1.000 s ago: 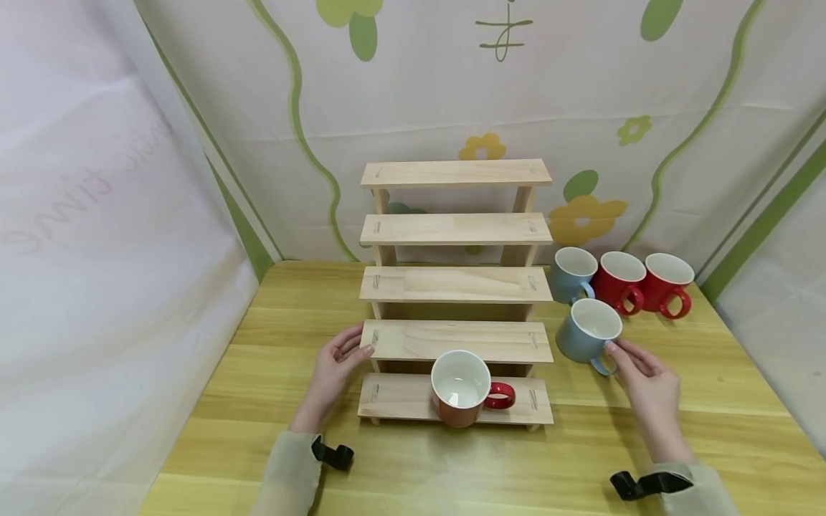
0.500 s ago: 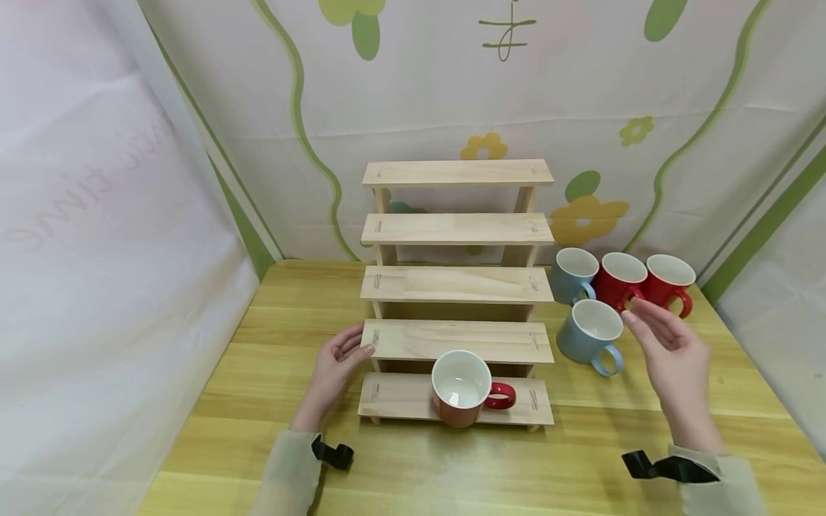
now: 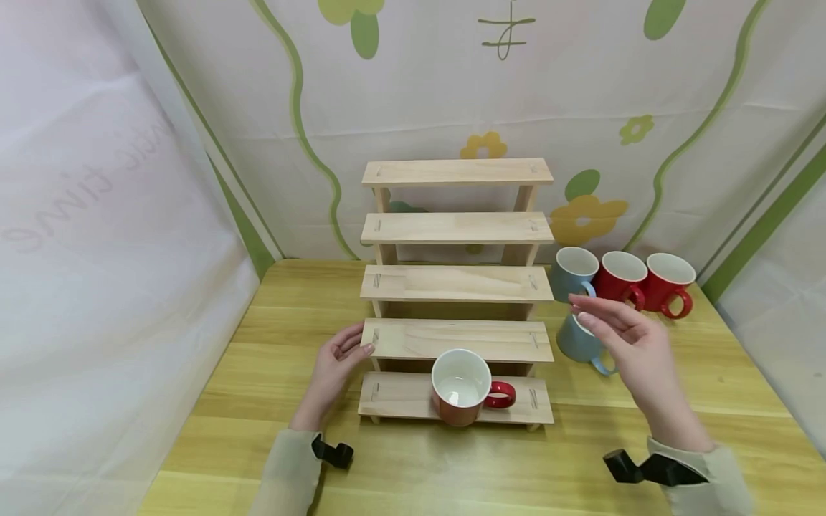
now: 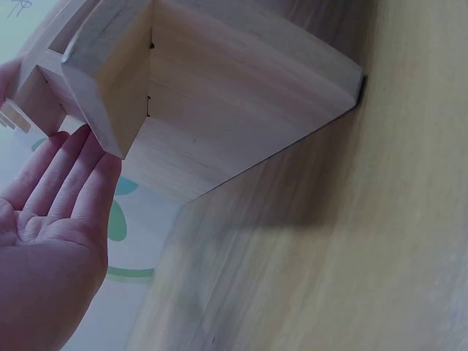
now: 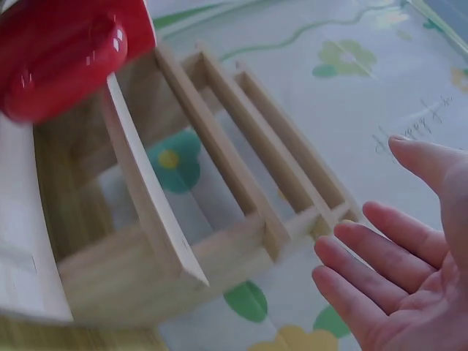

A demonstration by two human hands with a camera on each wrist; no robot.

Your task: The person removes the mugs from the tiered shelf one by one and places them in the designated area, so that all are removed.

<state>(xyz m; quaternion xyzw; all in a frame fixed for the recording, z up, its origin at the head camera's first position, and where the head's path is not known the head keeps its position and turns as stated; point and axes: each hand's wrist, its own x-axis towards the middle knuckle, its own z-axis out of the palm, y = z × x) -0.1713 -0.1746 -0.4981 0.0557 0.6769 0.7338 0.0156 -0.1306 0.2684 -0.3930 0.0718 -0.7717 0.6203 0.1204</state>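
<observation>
A stepped wooden shelf rack [image 3: 452, 284] stands in the middle of the table. My left hand [image 3: 335, 362] holds the left end of its second-lowest board. In the left wrist view the fingers [image 4: 69, 175] reach up against that board's underside, with the thumb at the far edge. My right hand [image 3: 629, 344] is raised with nothing in it, in front of the nearer light-blue mug [image 3: 574, 340] and partly hiding it. The right wrist view shows its fingers [image 5: 380, 256] extended and apart. A red mug [image 3: 459, 390] sits on the lowest board, handle to the right.
Another light-blue mug [image 3: 571, 276] and two red mugs, one in the middle [image 3: 613, 283] and one at the right [image 3: 665, 283], stand in a row at the back right. A printed white cloth [image 3: 419, 86] hangs behind the wooden table [image 3: 277, 315].
My right hand has let go of the nearer blue mug's handle, lifted away to the right, then swung back left over that mug. The left hand and rack look unmoved.
</observation>
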